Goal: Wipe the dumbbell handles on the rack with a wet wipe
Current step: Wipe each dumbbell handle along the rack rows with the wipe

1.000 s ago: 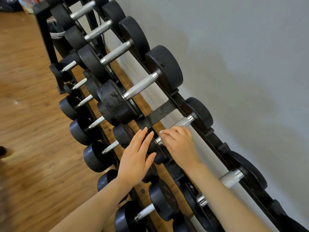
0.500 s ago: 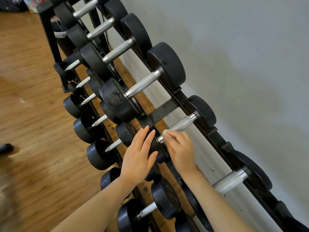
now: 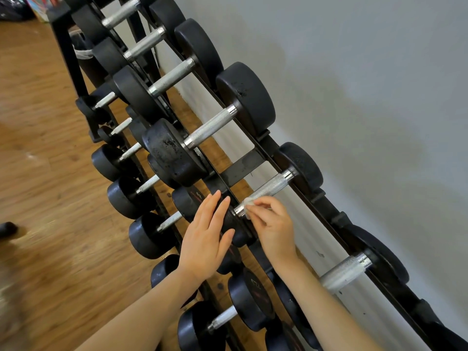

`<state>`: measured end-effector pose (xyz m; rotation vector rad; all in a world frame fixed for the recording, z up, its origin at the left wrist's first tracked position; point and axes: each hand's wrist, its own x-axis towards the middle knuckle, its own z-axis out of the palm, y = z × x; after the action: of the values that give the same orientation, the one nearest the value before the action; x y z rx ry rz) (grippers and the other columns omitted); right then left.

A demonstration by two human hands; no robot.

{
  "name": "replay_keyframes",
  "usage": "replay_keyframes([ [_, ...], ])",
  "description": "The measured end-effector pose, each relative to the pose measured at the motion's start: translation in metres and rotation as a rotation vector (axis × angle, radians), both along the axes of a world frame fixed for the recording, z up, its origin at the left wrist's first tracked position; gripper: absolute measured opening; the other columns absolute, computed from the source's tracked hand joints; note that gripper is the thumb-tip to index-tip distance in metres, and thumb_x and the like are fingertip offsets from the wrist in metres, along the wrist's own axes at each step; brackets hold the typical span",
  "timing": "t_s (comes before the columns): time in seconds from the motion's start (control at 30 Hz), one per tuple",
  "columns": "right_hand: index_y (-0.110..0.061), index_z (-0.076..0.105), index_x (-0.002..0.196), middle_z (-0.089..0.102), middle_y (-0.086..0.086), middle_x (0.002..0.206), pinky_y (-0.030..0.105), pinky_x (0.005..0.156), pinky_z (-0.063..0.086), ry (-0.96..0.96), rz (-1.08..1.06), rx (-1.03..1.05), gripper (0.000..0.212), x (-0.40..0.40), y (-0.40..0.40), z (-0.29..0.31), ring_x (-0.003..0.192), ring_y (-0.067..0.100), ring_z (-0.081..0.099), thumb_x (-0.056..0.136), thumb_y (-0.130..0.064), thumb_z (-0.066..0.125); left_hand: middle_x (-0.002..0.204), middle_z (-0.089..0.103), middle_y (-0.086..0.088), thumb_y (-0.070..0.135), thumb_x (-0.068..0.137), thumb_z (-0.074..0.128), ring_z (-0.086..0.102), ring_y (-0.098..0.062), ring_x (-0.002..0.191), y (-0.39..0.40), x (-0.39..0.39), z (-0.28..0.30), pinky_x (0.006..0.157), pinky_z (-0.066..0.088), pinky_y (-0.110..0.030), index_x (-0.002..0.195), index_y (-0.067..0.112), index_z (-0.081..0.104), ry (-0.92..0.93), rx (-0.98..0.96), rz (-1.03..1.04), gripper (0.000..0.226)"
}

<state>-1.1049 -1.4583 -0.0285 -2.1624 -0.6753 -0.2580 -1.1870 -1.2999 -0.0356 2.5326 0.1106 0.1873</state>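
A black tiered rack (image 3: 244,167) along the wall carries black dumbbells with knurled silver handles. My right hand (image 3: 274,228) pinches a small white wet wipe (image 3: 247,201) against the near end of one top-row handle (image 3: 269,188). Flat on that dumbbell's near black head (image 3: 239,230) lies my left hand (image 3: 205,239), fingers straight. The neighbouring top-row handles are one further along (image 3: 211,127) and one nearer to me (image 3: 344,272).
A grey wall (image 3: 367,97) runs close behind the rack. Wooden floor (image 3: 43,198) lies to the left, with a dark object (image 3: 7,229) at its left edge. Lower tiers hold several smaller dumbbells (image 3: 149,234). Bags and colourful items sit at the far top left.
My right hand has uncurled from around the handle and slid back to its near end, now pinching the wipe there. My left hand stays flat on the dumbbell head.
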Motion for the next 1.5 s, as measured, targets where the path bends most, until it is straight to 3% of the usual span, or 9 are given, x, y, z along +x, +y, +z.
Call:
replay_keyframes([
  [0.2, -0.009, 0.072, 0.106, 0.064, 0.000, 0.104, 0.026, 0.081, 0.054, 0.001, 0.123, -0.065, 0.025, -0.001, -0.001, 0.003, 0.097, 0.014, 0.060, 0.092, -0.026, 0.059, 0.163, 0.018, 0.001, 0.046, 0.097, 0.034, 0.011, -0.015, 0.150, -0.001, 0.000, 0.001, 0.115, 0.016, -0.033, 0.155, 0.021, 0.024, 0.006, 0.012, 0.015, 0.064],
  [0.37, -0.006, 0.071, 0.104, 0.058, -0.004, 0.104, 0.016, 0.083, 0.050, 0.032, -0.045, 0.021, 0.019, 0.002, -0.007, -0.001, 0.096, 0.005, 0.056, 0.085, -0.007, 0.071, 0.164, 0.015, 0.002, 0.047, 0.097, 0.033, 0.011, -0.015, 0.151, -0.001, 0.000, 0.000, 0.115, 0.015, -0.032, 0.155, 0.022, 0.022, 0.008, 0.010, 0.009, 0.064],
  [0.53, -0.006, 0.069, 0.108, 0.058, -0.001, 0.106, 0.012, 0.084, 0.047, 0.019, 0.103, -0.062, 0.024, -0.005, -0.004, -0.003, 0.097, 0.005, 0.055, 0.092, -0.021, 0.059, 0.163, 0.012, 0.005, 0.046, 0.097, 0.033, 0.004, -0.009, 0.149, -0.001, 0.000, 0.000, 0.114, 0.011, -0.029, 0.155, 0.023, 0.021, 0.005, 0.013, 0.019, 0.064],
  [0.67, -0.005, 0.068, 0.110, 0.059, 0.002, 0.108, 0.019, 0.085, 0.050, -0.031, -0.010, -0.030, 0.029, 0.001, -0.008, -0.005, 0.099, 0.010, 0.056, 0.093, -0.024, 0.055, 0.162, 0.008, 0.008, 0.047, 0.097, 0.032, 0.004, -0.009, 0.149, -0.002, 0.000, 0.000, 0.114, 0.008, -0.027, 0.155, 0.024, 0.018, 0.004, 0.020, 0.017, 0.064],
  [0.87, -0.009, 0.071, 0.107, 0.067, 0.002, 0.105, 0.032, 0.081, 0.052, -0.253, 0.112, -0.258, 0.026, 0.008, 0.000, 0.007, 0.101, 0.019, 0.058, 0.094, -0.026, 0.056, 0.162, 0.009, 0.006, 0.048, 0.098, 0.031, 0.003, -0.009, 0.149, -0.002, 0.000, 0.000, 0.115, 0.009, -0.029, 0.155, 0.024, 0.017, 0.010, 0.022, 0.022, 0.064],
  [0.97, -0.011, 0.072, 0.105, 0.070, 0.002, 0.103, 0.042, 0.094, 0.048, -0.293, 0.012, -0.299, 0.025, 0.024, 0.001, 0.011, 0.106, 0.020, 0.058, 0.093, -0.025, 0.056, 0.163, 0.008, 0.007, 0.048, 0.097, 0.031, 0.002, -0.008, 0.149, -0.003, -0.001, 0.001, 0.115, 0.007, -0.028, 0.155, 0.026, 0.015, 0.014, 0.013, 0.026, 0.064],
  [1.1, -0.012, 0.073, 0.102, 0.072, 0.000, 0.104, 0.044, 0.115, 0.027, -0.333, 0.196, -0.399, 0.016, 0.020, 0.009, 0.005, 0.115, 0.021, 0.056, 0.086, -0.015, 0.069, 0.162, 0.007, 0.008, 0.049, 0.097, 0.031, 0.002, -0.009, 0.149, -0.002, -0.001, 0.000, 0.115, 0.010, -0.030, 0.155, 0.027, 0.011, 0.016, 0.007, 0.031, 0.066],
  [1.4, -0.017, 0.071, 0.104, 0.070, -0.004, 0.105, 0.043, 0.121, 0.010, -0.382, 0.281, -0.577, 0.020, 0.030, 0.006, 0.015, 0.112, 0.016, 0.059, 0.092, -0.021, 0.055, 0.163, 0.015, 0.003, 0.048, 0.097, 0.033, 0.012, -0.016, 0.150, -0.001, -0.001, 0.000, 0.115, 0.018, -0.034, 0.155, 0.028, 0.012, -0.003, -0.020, 0.019, 0.064],
  [1.5, -0.018, 0.071, 0.103, 0.071, -0.004, 0.103, 0.046, 0.120, 0.015, -0.399, 0.213, -0.564, 0.020, 0.037, 0.003, 0.017, 0.111, 0.017, 0.060, 0.094, -0.023, 0.054, 0.163, 0.011, 0.007, 0.050, 0.098, 0.032, 0.009, -0.014, 0.150, -0.001, -0.001, -0.001, 0.115, 0.016, -0.032, 0.155, 0.030, 0.009, -0.008, -0.020, 0.011, 0.064],
])
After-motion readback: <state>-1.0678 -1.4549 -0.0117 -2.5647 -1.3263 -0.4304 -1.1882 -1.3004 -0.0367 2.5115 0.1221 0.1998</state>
